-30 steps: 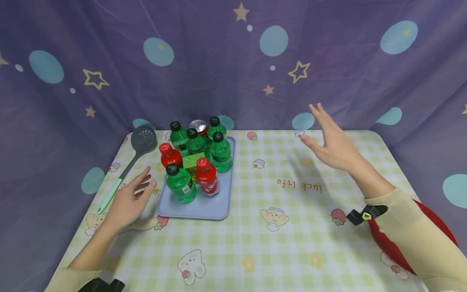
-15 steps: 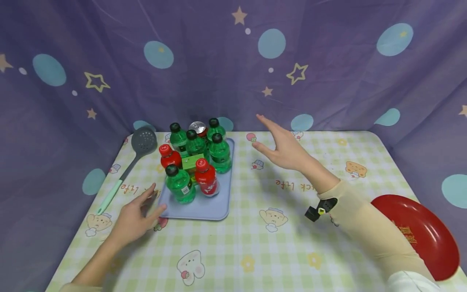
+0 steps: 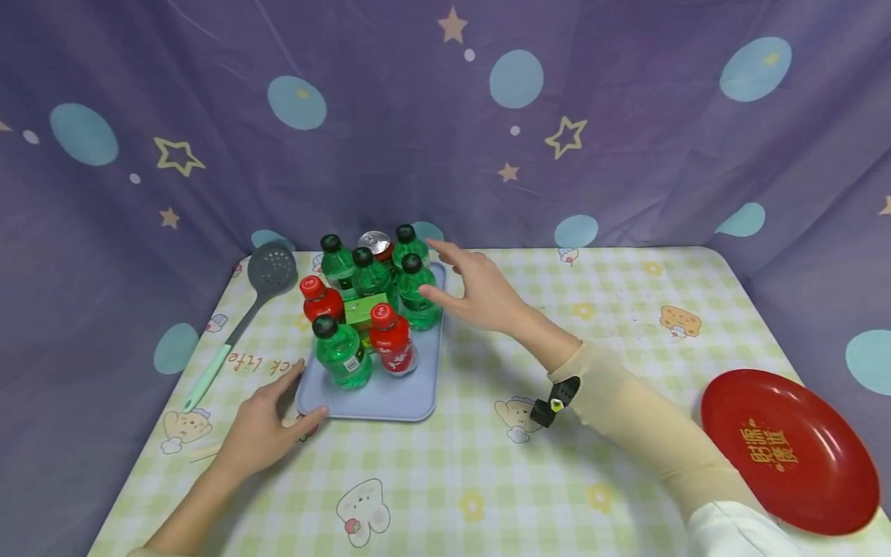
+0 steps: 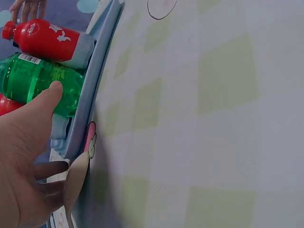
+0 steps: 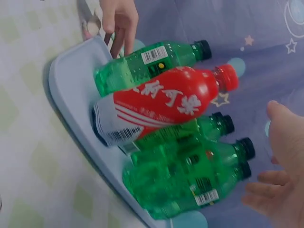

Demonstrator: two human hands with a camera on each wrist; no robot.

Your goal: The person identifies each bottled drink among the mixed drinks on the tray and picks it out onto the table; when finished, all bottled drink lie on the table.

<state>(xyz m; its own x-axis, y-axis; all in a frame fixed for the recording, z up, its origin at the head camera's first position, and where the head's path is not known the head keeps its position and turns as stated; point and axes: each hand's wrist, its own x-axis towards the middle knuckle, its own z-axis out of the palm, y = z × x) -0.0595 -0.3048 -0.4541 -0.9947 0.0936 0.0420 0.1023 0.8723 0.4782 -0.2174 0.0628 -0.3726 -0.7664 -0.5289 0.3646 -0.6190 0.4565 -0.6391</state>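
Observation:
A blue tray [image 3: 376, 406] carries several green bottles [image 3: 343, 357], two red bottles [image 3: 394, 344], a green box [image 3: 363, 313] and a can with a silver top [image 3: 376, 243]. My left hand [image 3: 261, 429] is at the tray's near left corner, thumb and fingers spread; in the left wrist view its thumb overlaps a green bottle [image 4: 42, 78]. Whether it touches the tray, I cannot tell. My right hand [image 3: 480, 294] reaches toward the green bottle [image 3: 419, 298] on the tray's right side, fingers apart. In the right wrist view a gap separates that hand [image 5: 280, 166] from the bottle caps.
A slotted skimmer [image 3: 271, 269] with a mint handle lies left of the tray. Beneath my left hand is a pale wooden spoon [image 4: 76, 183]. A red oval plate [image 3: 821, 464] sits at the right edge of the checked tablecloth [image 3: 529, 495]. Behind hangs a purple curtain [image 3: 418, 139].
My right hand has swept left across the table to the tray's right side, uncovering the red plate. My left hand has come down and nearer, to the tray's corner. The bottles stay put.

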